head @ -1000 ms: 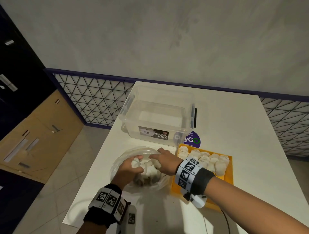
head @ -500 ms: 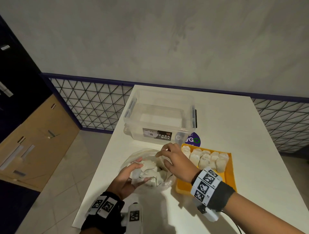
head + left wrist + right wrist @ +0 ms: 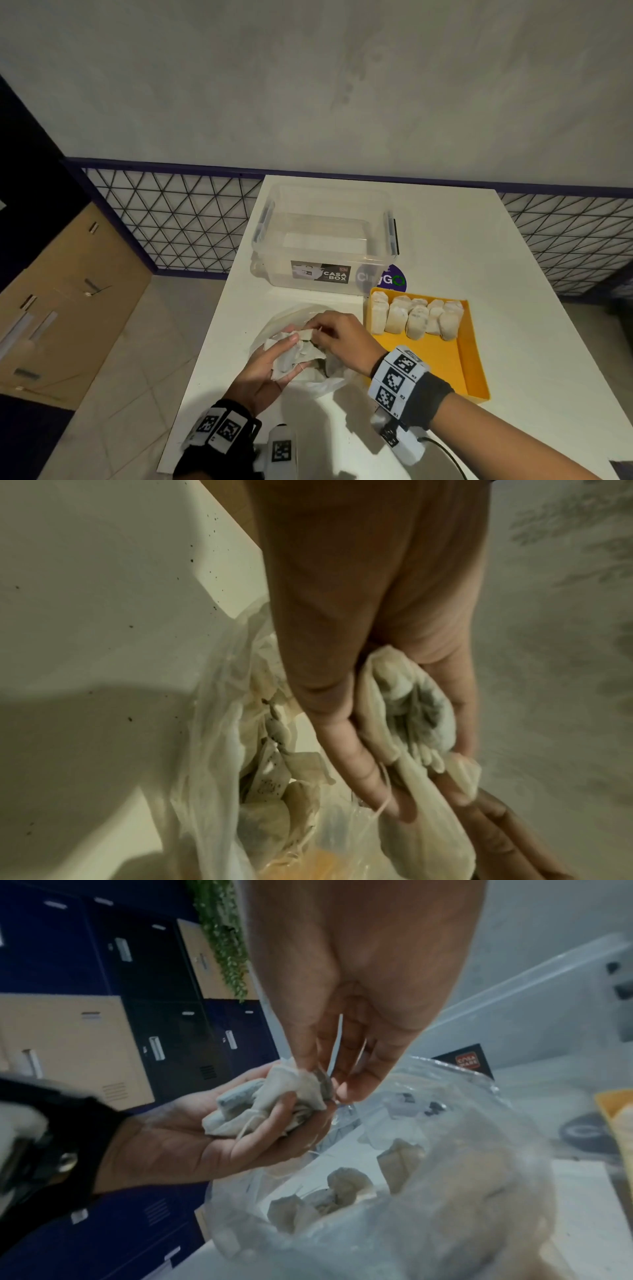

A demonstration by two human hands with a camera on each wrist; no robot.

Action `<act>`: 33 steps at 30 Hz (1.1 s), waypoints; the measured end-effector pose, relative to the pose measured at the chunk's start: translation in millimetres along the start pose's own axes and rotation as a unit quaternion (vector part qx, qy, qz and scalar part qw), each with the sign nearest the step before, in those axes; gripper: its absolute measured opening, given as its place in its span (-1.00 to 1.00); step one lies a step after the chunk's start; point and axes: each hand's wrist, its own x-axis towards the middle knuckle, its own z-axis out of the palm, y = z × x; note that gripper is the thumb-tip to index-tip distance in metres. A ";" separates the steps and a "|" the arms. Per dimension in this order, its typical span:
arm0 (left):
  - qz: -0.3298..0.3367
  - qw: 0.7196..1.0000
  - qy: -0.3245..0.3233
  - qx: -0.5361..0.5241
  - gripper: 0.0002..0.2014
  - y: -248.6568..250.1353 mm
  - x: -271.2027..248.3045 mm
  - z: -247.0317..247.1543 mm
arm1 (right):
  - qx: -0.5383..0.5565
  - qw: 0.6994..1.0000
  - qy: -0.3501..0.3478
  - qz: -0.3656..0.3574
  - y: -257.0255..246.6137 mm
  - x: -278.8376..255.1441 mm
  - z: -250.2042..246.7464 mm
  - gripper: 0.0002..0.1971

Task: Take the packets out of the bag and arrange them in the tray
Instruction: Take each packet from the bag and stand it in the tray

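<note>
Several packets [image 3: 260, 1110] sit bunched in the left hand [image 3: 263, 373] just above the bag [image 3: 308, 377], and they look light, soft and crumply with thin strings, so I'd pinch one by its top edge. The left hand cups them half-curled; the right hand [image 3: 337, 337] pinches a packet corner. The tray [image 3: 476, 359] is right beside, on the desk [image 3: 531, 308].
</note>
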 end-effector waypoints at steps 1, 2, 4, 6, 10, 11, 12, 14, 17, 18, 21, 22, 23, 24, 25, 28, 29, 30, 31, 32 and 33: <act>0.008 1.000 0.001 0.005 -0.69 -0.8 -0.3 -0.7 | 0.020 1.000 0.008 0.009 3.4 0.5 -2.3 -0.87; 0.014 1.000 0.003 0.009 -0.69 -1.3 -0.9 -1.2 | 0.037 0.999 0.020 0.020 7.3 1.2 -4.6 -0.83; 0.017 1.000 0.008 0.012 -0.67 -2.8 -1.1 -0.7 | 0.069 0.996 0.043 0.042 14.2 2.3 -8.4 -0.71; 0.022 1.000 0.019 0.012 -0.69 -4.4 -1.4 3.9 | 0.109 0.990 0.055 0.065 17.9 2.1 -11.4 -0.72; 0.032 0.999 0.037 0.013 -0.69 -9.1 -2.4 17.1 | 0.169 0.980 0.067 0.078 19.9 -3.0 -24.2 -0.75; 0.035 0.998 0.037 0.020 -0.66 -10.9 -2.4 19.8 | 0.176 0.980 0.067 0.071 20.4 -5.6 -28.1 -0.76; 0.037 0.998 0.040 0.024 -0.64 -13.8 -2.3 21.9 | 0.177 0.980 0.064 0.062 22.1 -7.8 -30.7 -0.73; 0.046 0.998 0.044 0.019 -0.65 -20.2 -2.3 25.8 | 0.161 0.984 0.055 0.045 25.4 -11.9 -34.0 -0.61; 0.049 0.998 0.046 0.006 -0.67 -27.1 -0.1 35.1 | 0.129 0.990 0.040 0.026 31.3 -13.8 -36.6 -0.52; 0.049 0.998 0.046 0.005 -0.68 -29.9 1.6 37.1 | 0.118 0.992 0.036 0.024 32.4 -13.1 -37.8 -0.54; 0.055 0.997 0.061 0.002 -0.62 -34.0 5.8 39.5 | 0.112 0.993 0.031 0.032 32.6 -11.9 -37.1 -0.66; 0.055 0.996 0.068 0.005 -0.61 -34.5 7.4 39.3 | 0.109 0.993 0.031 0.032 31.8 -11.6 -36.0 -0.68; 0.055 0.996 0.072 0.006 -0.62 -34.3 8.3 38.9 | 0.101 0.994 0.033 0.034 31.9 -11.0 -34.0 -0.67; 0.057 0.996 0.074 0.005 -0.62 -33.4 9.6 38.7 | 0.095 0.994 0.032 0.037 31.8 -10.3 -33.5 -0.68; 0.059 0.995 0.076 0.003 -0.62 -32.0 10.9 38.3 | 0.094 0.994 0.028 0.041 32.2 -9.4 -33.4 -0.70; 0.064 0.995 0.076 0.009 -0.57 -27.5 12.8 34.9 | 0.098 0.993 0.027 0.054 31.1 -9.0 -39.4 -0.80; 0.068 0.995 0.076 0.020 -0.54 -26.3 12.2 35.0 | 0.103 0.993 0.031 0.056 32.8 -9.0 -43.0 -0.86; 0.071 0.995 0.071 0.028 -0.53 -25.5 12.9 34.8 | 0.106 0.992 0.032 0.061 34.6 -9.4 -48.0 -0.90; 0.071 0.995 0.066 0.031 -0.53 -25.0 13.9 34.3 | 0.109 0.991 0.029 0.068 37.3 -9.8 -54.1 -0.93; 0.069 0.995 0.061 0.036 -0.55 -24.7 14.4 33.1 | 0.117 0.990 0.027 0.076 41.2 -11.4 -60.8 -0.95; 0.066 0.995 0.055 0.046 -0.56 -24.4 15.0 32.7 | 0.129 0.988 0.030 0.085 47.3 -13.5 -68.2 -0.96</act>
